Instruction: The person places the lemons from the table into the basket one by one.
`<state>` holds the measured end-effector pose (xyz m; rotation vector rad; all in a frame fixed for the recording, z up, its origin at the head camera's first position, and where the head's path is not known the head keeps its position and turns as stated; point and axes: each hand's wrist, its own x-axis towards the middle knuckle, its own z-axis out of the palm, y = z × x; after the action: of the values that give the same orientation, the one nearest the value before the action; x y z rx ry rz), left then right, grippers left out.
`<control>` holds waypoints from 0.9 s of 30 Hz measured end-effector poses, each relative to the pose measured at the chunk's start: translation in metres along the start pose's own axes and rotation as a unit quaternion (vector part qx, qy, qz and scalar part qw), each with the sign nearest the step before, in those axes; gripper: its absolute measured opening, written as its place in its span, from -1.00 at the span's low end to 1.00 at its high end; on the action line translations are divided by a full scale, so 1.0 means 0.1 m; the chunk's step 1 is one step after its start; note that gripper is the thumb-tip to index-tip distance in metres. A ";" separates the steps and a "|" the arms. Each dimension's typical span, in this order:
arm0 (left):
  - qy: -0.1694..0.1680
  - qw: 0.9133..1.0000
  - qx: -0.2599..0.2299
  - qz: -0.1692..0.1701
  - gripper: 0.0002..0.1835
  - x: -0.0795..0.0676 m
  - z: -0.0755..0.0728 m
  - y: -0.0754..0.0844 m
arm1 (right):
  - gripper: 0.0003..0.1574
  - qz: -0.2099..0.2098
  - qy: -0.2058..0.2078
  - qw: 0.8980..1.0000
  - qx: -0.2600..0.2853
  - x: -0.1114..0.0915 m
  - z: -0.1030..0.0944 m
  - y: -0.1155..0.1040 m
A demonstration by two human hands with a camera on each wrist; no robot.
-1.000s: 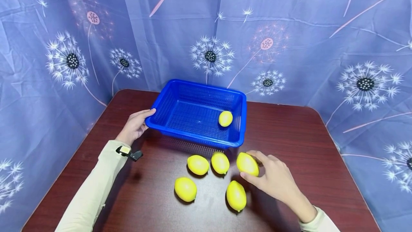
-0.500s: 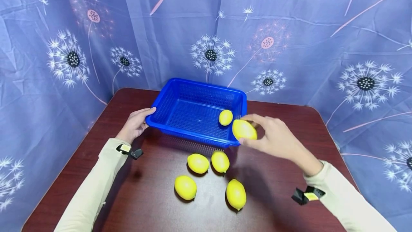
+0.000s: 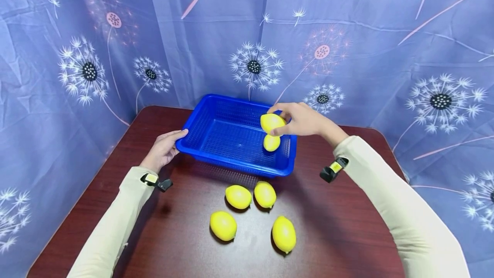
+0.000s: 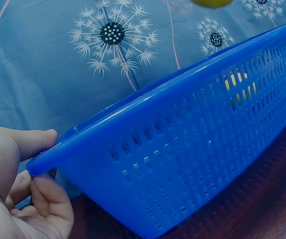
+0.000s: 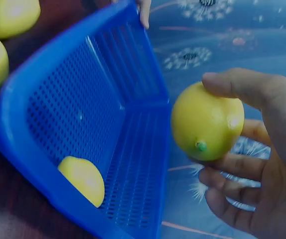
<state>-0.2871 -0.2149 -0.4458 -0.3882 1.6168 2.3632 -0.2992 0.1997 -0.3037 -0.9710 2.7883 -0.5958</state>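
Observation:
A blue perforated plastic basket stands at the back of the table. My left hand grips its left rim, thumb on top and fingers curled beneath, as the left wrist view shows. Over the basket's right part, my right hand holds a yellow lemon between thumb and fingers; in the right wrist view this lemon shows a green stem tip. Another lemon lies inside the basket near its right wall, just below the held one in the head view.
Several lemons lie on the dark red wooden table in front of the basket: one at left, a lemon and its neighbour near the basket, and a lemon at right. A blue dandelion-print curtain hangs behind.
My right hand has lifted a lemon off the table and carried it forward and left, up over the basket. My left hand and the basket have stayed in place.

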 end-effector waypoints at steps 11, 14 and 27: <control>-0.013 1.000 0.001 0.005 -0.95 0.01 0.00 0.01 | -0.23 0.023 -0.081 0.996 0.020 0.71 0.23 0.27; -0.011 1.000 -0.001 0.003 -0.96 0.01 -0.02 0.01 | -0.24 0.035 -0.086 0.996 0.016 0.85 0.34 0.32; -0.014 1.000 -0.005 0.008 -0.96 0.01 -0.01 -0.02 | -0.19 0.114 -0.101 0.987 -0.043 1.18 0.76 0.51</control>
<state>-0.2878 -0.2155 -0.4481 -0.3437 1.6016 2.3783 -0.4023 0.1384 -0.3931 -0.6707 2.7063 -0.3290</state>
